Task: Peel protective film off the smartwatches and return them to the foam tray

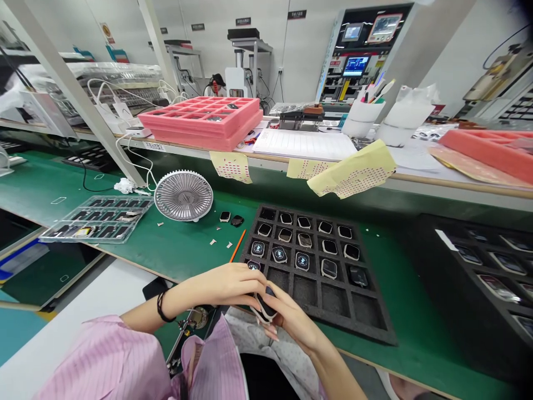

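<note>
One watch (pixel 266 307) is gripped between the left hand (pixel 239 284) and the right hand (pixel 293 318), both with fingers closed around it, at the front edge of the green bench (pixel 141 253). A dark bracelet (pixel 162 307) circles the left wrist. Just beyond the hands lies a black foam tray (pixel 366 291), its far rows filled with watches; several faces toward its left side are lit, and the nearer compartments are mostly bare. An orange stick (pixel 237 245) rests beside the tray's left edge. Farther left, two loose watches (pixel 225 216) lie side by side near a round fan (pixel 184 195), with a few small pale pieces (pixel 213 242) scattered in front. A clear tray (pixel 125 232) holding dark parts sits left of the fan. On the shelf (pixel 420 179) above are stacked pink trays (pixel 195 136) and white sheets (pixel 303 143), while yellow papers (pixel 353 171) hang over its edge. Another black tray (pixel 433 278) holding devices stands at the right.
</note>
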Action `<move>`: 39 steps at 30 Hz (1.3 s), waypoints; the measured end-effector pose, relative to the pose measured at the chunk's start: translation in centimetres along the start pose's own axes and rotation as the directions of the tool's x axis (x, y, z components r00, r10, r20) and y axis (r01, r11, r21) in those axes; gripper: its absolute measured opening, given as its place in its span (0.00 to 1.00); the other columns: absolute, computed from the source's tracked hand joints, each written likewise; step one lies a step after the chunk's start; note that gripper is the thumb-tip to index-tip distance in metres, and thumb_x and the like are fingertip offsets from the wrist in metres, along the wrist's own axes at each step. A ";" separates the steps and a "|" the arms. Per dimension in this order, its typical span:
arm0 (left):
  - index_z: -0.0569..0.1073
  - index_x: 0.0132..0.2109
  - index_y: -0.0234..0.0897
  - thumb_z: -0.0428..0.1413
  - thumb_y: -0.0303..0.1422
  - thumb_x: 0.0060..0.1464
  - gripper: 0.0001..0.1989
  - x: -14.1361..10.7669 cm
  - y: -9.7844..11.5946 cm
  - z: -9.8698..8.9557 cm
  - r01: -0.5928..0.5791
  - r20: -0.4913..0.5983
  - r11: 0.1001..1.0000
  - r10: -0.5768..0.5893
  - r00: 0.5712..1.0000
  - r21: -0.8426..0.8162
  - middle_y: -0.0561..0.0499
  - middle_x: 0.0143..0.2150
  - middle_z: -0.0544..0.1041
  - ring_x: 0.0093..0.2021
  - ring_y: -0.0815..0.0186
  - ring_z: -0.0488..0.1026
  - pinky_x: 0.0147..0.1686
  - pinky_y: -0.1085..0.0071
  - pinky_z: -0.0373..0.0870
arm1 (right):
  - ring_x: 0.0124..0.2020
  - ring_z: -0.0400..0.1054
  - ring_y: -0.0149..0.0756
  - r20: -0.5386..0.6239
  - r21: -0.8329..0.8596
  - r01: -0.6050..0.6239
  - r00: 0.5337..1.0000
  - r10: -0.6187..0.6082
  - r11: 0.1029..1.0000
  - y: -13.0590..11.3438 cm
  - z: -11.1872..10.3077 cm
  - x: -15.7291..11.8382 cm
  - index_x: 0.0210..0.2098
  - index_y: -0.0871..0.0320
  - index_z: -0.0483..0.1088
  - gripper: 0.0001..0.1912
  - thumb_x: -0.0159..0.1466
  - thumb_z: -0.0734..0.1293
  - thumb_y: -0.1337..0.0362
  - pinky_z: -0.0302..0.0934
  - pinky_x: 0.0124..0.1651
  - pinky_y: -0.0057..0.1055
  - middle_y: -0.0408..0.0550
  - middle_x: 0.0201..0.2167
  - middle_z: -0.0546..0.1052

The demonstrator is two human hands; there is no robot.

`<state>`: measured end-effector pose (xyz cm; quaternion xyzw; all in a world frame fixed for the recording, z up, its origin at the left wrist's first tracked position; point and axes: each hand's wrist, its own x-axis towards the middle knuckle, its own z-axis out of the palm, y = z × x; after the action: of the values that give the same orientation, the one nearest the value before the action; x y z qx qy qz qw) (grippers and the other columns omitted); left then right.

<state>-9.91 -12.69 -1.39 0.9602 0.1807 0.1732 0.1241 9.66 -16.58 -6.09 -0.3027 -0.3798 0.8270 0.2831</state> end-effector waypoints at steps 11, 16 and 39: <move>0.61 0.56 0.38 0.58 0.28 0.53 0.24 1.6 2.4 2.7 0.447 -0.098 0.871 -0.473 0.876 -0.204 0.43 0.54 0.71 0.55 0.59 0.69 0.52 0.63 0.70 | 0.46 0.71 0.41 -0.245 -0.638 0.264 0.821 -0.515 0.723 0.2 -0.3 1.0 0.68 0.53 0.39 0.35 0.67 0.58 0.56 0.65 0.46 0.35 0.51 0.48 0.74; 0.59 0.58 0.34 0.49 0.17 0.48 0.28 2.5 2.6 5.6 0.465 -0.241 0.882 -0.470 0.849 -0.083 0.39 0.57 0.69 0.58 0.57 0.66 0.54 0.60 0.69 | 0.52 0.68 0.45 -0.260 -0.748 0.232 0.759 -0.596 0.622 0.6 0.0 1.3 0.69 0.59 0.35 0.36 0.67 0.56 0.58 0.62 0.51 0.39 0.56 0.51 0.73; 0.52 0.65 0.40 0.55 0.29 0.56 0.32 1.9 1.9 4.2 0.174 -0.163 0.972 -0.199 0.966 -0.159 0.43 0.58 0.70 0.60 0.61 0.65 0.66 0.53 0.49 | 0.37 0.74 0.38 -0.028 -0.114 0.169 0.984 -0.173 0.979 -1.3 -4.4 0.5 0.40 0.54 0.77 0.24 0.42 0.79 0.67 0.67 0.44 0.35 0.45 0.34 0.79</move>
<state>-6.03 -14.43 -4.07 0.9080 0.2679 0.2585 0.1922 12.78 -13.50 -7.48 -0.2995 -0.4444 0.7714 0.3430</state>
